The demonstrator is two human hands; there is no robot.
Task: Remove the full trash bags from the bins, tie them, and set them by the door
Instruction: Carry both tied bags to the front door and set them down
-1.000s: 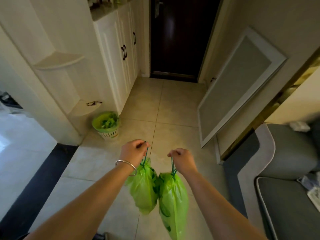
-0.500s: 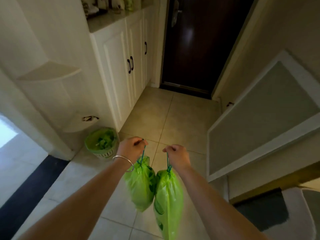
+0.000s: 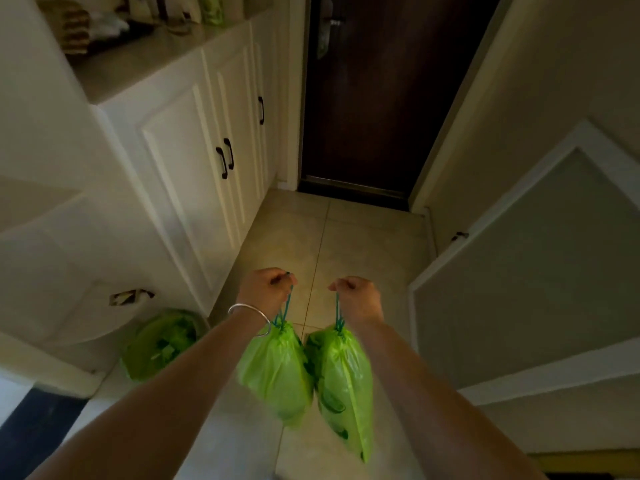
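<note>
Two tied green trash bags hang side by side above the tiled floor. My left hand is closed on the teal drawstring of the left green bag. My right hand grips the drawstring of the right green bag, which hangs a little lower. The two bags touch each other. A dark brown door stands shut straight ahead at the end of the short hallway. A small bin with a green liner and green scraps inside sits on the floor at the lower left.
White cabinets with black handles line the left side, with cluttered items on top. A white-framed panel leans against the right wall. Beige floor tiles stretch between me and the door.
The view has moved forward down the hallway toward the door. The bin has slid to the lower left, and the sofa has left the frame. Both hands still carry the bags.
</note>
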